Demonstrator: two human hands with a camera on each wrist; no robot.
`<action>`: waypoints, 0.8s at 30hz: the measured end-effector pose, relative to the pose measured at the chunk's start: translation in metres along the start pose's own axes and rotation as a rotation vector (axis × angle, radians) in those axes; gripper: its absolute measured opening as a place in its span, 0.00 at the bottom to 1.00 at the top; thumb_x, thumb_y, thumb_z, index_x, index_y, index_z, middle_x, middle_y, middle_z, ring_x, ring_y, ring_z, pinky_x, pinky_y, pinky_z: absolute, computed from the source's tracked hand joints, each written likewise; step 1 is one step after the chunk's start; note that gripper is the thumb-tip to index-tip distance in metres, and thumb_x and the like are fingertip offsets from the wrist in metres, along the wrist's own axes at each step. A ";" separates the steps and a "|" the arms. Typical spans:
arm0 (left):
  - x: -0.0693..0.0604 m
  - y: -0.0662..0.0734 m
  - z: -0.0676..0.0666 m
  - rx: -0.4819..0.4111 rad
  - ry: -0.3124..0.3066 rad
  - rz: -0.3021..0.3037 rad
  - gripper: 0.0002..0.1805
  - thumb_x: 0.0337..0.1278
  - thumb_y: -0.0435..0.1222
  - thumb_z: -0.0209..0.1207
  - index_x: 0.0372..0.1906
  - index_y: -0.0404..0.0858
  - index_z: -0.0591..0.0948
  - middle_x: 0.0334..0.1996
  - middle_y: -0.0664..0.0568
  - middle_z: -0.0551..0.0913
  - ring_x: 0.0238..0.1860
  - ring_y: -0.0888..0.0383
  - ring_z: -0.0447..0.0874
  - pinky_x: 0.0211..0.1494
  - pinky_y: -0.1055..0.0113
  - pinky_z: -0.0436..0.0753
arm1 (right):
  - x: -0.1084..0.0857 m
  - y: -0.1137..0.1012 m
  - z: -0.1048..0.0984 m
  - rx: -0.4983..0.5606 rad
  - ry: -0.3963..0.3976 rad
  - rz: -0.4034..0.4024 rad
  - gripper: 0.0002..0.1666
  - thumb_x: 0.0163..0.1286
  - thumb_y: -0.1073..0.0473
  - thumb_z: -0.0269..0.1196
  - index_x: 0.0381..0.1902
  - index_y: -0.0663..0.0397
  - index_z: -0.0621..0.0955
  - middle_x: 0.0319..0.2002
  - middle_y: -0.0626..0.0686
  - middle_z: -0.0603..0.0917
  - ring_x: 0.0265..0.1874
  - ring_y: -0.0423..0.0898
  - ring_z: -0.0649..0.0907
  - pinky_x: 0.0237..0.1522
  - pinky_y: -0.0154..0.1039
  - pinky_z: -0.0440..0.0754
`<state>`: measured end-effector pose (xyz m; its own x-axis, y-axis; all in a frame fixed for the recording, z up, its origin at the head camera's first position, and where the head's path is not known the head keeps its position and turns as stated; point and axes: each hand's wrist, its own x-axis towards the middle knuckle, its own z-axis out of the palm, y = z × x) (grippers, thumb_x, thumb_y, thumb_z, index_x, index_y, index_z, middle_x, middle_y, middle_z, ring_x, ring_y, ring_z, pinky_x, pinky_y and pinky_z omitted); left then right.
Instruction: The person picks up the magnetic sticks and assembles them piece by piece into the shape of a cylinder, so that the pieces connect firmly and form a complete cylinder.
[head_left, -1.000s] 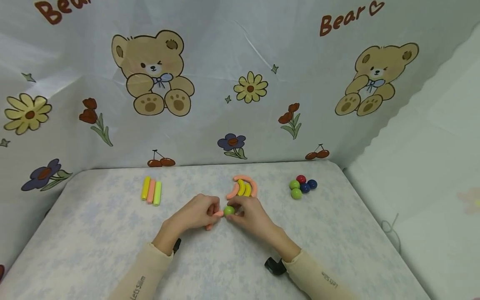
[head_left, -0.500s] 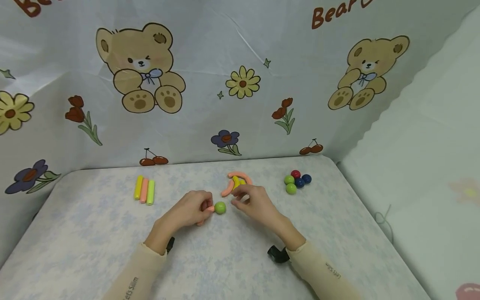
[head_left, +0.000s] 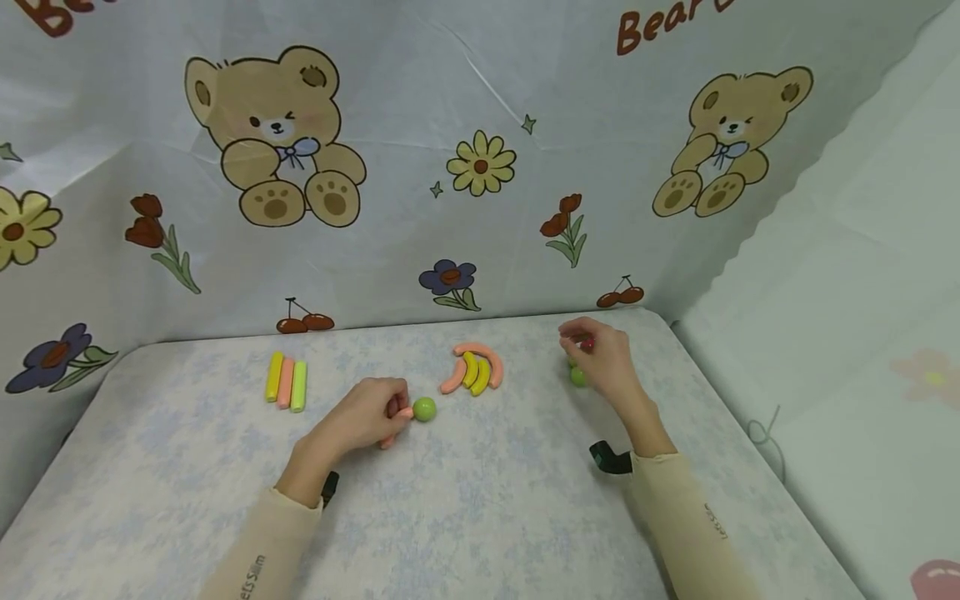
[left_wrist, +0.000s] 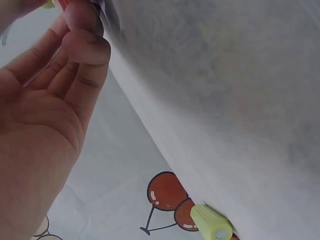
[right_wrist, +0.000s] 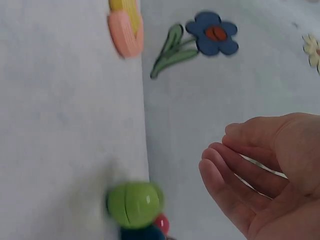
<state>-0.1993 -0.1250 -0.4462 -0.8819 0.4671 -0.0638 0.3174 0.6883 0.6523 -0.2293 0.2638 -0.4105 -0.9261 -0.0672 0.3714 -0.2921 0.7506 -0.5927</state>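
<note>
My left hand (head_left: pixel 369 410) pinches a small pink curved piece (head_left: pixel 406 413) low over the table, its end beside a lone green ball (head_left: pixel 424 409). Another bit of pink shows under the palm; whether it is the same piece I cannot tell. My right hand (head_left: pixel 606 358) hovers over a cluster of balls, partly covering them. A red ball (head_left: pixel 588 342) and a green ball (head_left: pixel 577 377) peek out there. In the right wrist view its fingers are loosely bent with nothing between them, apart from the green ball (right_wrist: pixel 135 204), with a dark blue ball (right_wrist: pixel 142 233) below.
Two yellow curved pieces (head_left: pixel 481 377) lie inside pink arcs (head_left: pixel 491 354) at the table's middle back. Toward the left are a yellow stick (head_left: pixel 274 377), a pink stick (head_left: pixel 286 383) and a light green stick (head_left: pixel 298 387). A bear-printed cloth (head_left: pixel 405 250) rises behind the table.
My right hand has let go of the lone green ball and moved right to the ball cluster. The left hand keeps its pinch on the pink piece. The head view has shifted slightly.
</note>
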 end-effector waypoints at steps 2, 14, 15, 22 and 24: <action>0.000 -0.001 -0.001 0.007 0.007 -0.014 0.08 0.68 0.34 0.68 0.32 0.42 0.80 0.13 0.55 0.77 0.18 0.60 0.76 0.29 0.66 0.70 | 0.002 0.011 -0.010 -0.003 0.019 0.027 0.12 0.74 0.65 0.68 0.52 0.62 0.87 0.45 0.61 0.91 0.45 0.59 0.89 0.49 0.56 0.87; -0.006 -0.007 -0.011 0.005 0.019 -0.066 0.08 0.68 0.32 0.66 0.32 0.42 0.79 0.12 0.54 0.78 0.16 0.59 0.79 0.28 0.66 0.70 | -0.004 0.056 -0.052 -0.145 -0.068 0.210 0.19 0.73 0.70 0.61 0.60 0.66 0.83 0.60 0.72 0.82 0.59 0.70 0.81 0.60 0.65 0.80; -0.007 -0.007 -0.012 0.001 0.014 -0.067 0.08 0.68 0.32 0.66 0.32 0.42 0.79 0.12 0.54 0.78 0.16 0.59 0.79 0.28 0.66 0.70 | -0.005 0.058 -0.053 -0.156 -0.094 0.222 0.20 0.73 0.70 0.61 0.62 0.66 0.82 0.61 0.73 0.81 0.60 0.71 0.81 0.60 0.65 0.80; -0.008 -0.007 -0.015 0.003 -0.004 -0.074 0.09 0.70 0.33 0.65 0.32 0.41 0.78 0.11 0.53 0.79 0.17 0.59 0.78 0.29 0.66 0.69 | -0.004 0.067 -0.047 -0.146 -0.209 0.300 0.23 0.76 0.67 0.59 0.66 0.65 0.79 0.64 0.73 0.80 0.64 0.73 0.78 0.62 0.67 0.78; -0.008 -0.007 -0.016 0.007 -0.004 -0.074 0.09 0.70 0.33 0.65 0.32 0.41 0.79 0.11 0.53 0.79 0.17 0.59 0.78 0.28 0.67 0.69 | -0.004 0.069 -0.045 -0.140 -0.211 0.312 0.22 0.76 0.67 0.59 0.65 0.65 0.80 0.63 0.72 0.81 0.65 0.72 0.77 0.63 0.68 0.76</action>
<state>-0.1997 -0.1426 -0.4381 -0.9016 0.4171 -0.1149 0.2539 0.7250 0.6402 -0.2347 0.3452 -0.4206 -0.9981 0.0555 0.0250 0.0329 0.8376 -0.5453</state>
